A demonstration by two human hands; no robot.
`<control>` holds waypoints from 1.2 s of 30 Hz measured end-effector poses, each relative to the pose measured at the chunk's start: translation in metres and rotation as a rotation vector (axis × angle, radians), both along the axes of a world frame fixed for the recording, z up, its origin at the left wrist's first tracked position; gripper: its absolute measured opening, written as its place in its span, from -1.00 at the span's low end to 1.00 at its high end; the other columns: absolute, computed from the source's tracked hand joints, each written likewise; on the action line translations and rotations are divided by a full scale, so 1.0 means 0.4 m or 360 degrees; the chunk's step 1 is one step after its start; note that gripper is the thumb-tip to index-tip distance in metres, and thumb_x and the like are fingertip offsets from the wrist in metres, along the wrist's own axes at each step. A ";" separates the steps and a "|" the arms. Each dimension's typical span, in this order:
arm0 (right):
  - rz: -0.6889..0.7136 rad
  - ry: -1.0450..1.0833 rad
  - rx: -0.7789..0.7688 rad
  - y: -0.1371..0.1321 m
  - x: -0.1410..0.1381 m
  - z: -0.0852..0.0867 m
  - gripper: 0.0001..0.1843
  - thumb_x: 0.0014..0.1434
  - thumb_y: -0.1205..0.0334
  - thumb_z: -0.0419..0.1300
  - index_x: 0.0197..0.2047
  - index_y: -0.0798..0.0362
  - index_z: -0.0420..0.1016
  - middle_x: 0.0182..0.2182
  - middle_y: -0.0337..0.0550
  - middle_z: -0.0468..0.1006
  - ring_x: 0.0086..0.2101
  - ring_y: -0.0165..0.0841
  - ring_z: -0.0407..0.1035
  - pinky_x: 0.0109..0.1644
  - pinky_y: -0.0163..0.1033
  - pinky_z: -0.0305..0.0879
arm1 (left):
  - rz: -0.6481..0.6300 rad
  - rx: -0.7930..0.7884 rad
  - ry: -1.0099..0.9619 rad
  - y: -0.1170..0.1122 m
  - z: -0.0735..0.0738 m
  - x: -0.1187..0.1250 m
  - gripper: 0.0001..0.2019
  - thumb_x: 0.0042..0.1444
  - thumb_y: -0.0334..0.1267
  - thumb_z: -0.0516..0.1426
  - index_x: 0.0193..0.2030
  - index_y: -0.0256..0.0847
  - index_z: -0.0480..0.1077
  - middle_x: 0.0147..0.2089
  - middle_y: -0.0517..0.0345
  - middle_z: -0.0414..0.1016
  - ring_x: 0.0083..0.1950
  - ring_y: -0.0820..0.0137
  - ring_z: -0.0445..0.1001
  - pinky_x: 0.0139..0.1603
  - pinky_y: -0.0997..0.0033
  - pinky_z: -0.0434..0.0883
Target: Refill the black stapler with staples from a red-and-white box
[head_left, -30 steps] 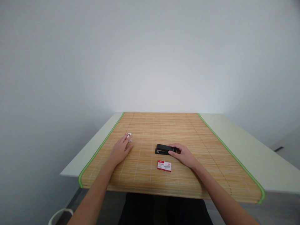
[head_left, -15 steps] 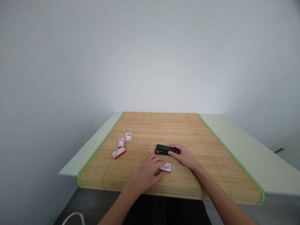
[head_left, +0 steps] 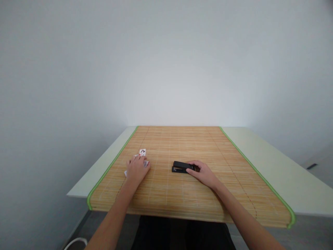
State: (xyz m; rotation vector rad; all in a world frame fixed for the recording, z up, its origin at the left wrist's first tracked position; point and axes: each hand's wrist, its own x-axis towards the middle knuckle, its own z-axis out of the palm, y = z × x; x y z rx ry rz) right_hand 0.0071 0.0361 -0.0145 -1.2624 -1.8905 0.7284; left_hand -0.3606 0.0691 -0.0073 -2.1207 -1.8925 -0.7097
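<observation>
My left hand (head_left: 137, 169) lies at the left of the bamboo mat (head_left: 182, 198), its fingers closed over a small red-and-white staple box (head_left: 146, 163) that peeks out at the fingertips. Other staple boxes lie under and beside it; one corner (head_left: 125, 173) shows at the hand's left. A small white box (head_left: 142, 152) stands just beyond the fingers. My right hand (head_left: 204, 173) grips the right end of a black stapler (head_left: 180, 166) lying flat at the mat's middle.
The mat with green edging covers a pale table (head_left: 260, 152) set against a plain white wall. A white curved rim (head_left: 75, 242) shows on the floor at the bottom left. My dark-clothed lap is below the table's near edge.
My left hand took the staple box from in front of the stapler and carried it left to the other boxes, which it now covers. My right hand stayed on the stapler.
</observation>
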 end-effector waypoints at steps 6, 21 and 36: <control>0.0014 0.0020 0.0010 -0.002 -0.001 -0.002 -0.60 0.22 -0.09 0.28 0.05 -0.12 0.61 -0.01 -0.07 0.65 -0.03 -0.08 0.50 0.13 0.06 0.39 | 0.0072 0.0051 -0.0041 0.024 0.004 -0.008 -0.86 0.22 -0.12 0.15 -0.19 -0.08 0.48 -0.18 0.01 0.59 -0.02 0.04 0.44 0.06 -0.01 0.24; 0.0032 -0.0227 0.0193 -0.074 -0.136 0.023 -0.11 0.15 0.04 0.36 0.47 -0.19 0.09 0.17 -0.04 0.41 0.14 -0.06 0.35 0.24 0.03 0.31 | -0.0365 -0.0099 -0.0281 -0.231 -0.029 0.060 -0.85 0.32 -0.29 0.04 -0.11 -0.02 0.42 -0.10 0.05 0.50 -0.03 0.14 0.49 0.04 0.09 0.43; 0.0274 -0.0206 0.0044 0.037 -0.450 0.018 0.25 0.01 0.16 0.46 0.55 -0.19 -0.25 0.24 0.02 0.30 0.14 -0.06 0.34 0.24 0.01 0.29 | -0.0120 0.0061 -0.0655 -0.252 -0.050 0.069 -0.82 0.31 -0.30 0.00 -0.36 -0.10 0.25 -0.35 0.15 0.37 -0.30 0.28 0.39 -0.27 0.28 0.31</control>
